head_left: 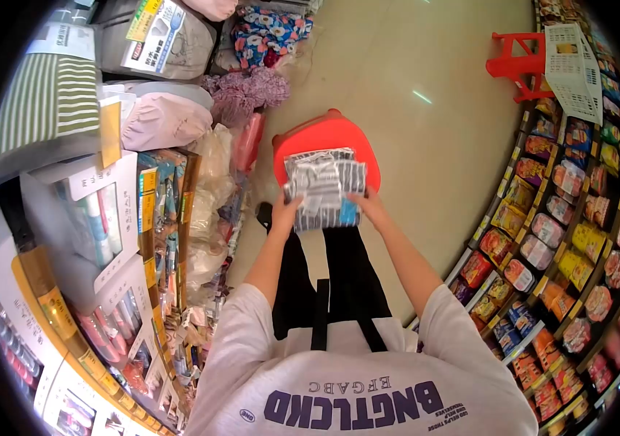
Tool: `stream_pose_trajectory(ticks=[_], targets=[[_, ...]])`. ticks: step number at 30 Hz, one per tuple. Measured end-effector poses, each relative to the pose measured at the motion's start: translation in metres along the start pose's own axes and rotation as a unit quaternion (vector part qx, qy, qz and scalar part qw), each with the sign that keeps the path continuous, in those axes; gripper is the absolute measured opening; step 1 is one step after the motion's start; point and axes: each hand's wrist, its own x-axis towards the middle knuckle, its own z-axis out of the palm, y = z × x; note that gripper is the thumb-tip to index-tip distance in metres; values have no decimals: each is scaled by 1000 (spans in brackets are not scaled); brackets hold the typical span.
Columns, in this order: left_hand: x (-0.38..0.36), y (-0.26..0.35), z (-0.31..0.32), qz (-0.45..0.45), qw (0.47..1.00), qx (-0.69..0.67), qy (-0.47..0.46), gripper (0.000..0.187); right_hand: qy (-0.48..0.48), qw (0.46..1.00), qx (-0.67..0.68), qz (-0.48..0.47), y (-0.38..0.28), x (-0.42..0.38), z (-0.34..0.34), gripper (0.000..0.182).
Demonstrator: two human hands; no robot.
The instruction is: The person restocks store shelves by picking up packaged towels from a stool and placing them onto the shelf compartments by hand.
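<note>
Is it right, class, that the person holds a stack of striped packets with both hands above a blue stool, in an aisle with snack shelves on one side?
One detail is wrong: the stool is red, not blue. The head view shows it. The rest stands: the left hand and right hand hold the striped packets above it, and snack shelves line one side of the aisle.

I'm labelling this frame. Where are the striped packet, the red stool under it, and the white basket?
striped packet [323, 190], head view, middle of its wrapper.
red stool [324, 134], head view, bare far edge of the seat.
white basket [575, 69], head view, its latticed side wall.
</note>
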Motion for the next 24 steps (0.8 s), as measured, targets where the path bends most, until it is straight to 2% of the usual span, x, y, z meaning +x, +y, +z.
stream_pose_trajectory(ticks=[1,2,4,5,7,9,11,12,13,15,16,17,19,21,23,24], targets=[[23,-11,4,48,999,-19,-10,52,38,998,-47,-12,-18,7,-2,53],[28,-1,9,42,999,-21,-10,52,36,998,-50,-7,-15,22,-2,53],[37,14,14,162,981,95,52,50,83,993,-67,-58,-12,43,2,55],[45,6,16,154,982,95,52,50,80,993,-69,-52,-9,47,4,55],[56,-10,17,134,959,206,140,52,84,976,-201,-15,-1,51,8,54],[62,-26,18,96,964,210,135,55,97,969,-227,-15,10,51,17,54],[59,-25,20,139,950,222,168,59,109,961,-255,-16,14,48,25,54],[59,-22,20,78,963,208,154,64,121,951,-283,28,9,47,28,53],[58,-23,20,76,963,208,155,64,133,939,-310,69,6,47,30,53],[56,-16,21,43,953,261,150,60,125,931,-332,87,-3,42,31,54],[47,-6,22,36,950,267,160,65,121,923,-352,103,-12,42,30,55],[45,-14,17,46,949,264,165,65,126,924,-350,93,-17,39,27,55],[45,-43,8,176,953,201,143,71,86,921,-371,85,-12,28,20,57],[4,-26,-6,142,960,213,111,75,75,923,-373,61,-6,13,11,58],[-8,-59,-25,140,952,248,117,75,18,926,-366,88,5,3,0,60],[-19,-65,-37,96,959,256,73,72,5,939,-339,52,13,-4,-4,54]])
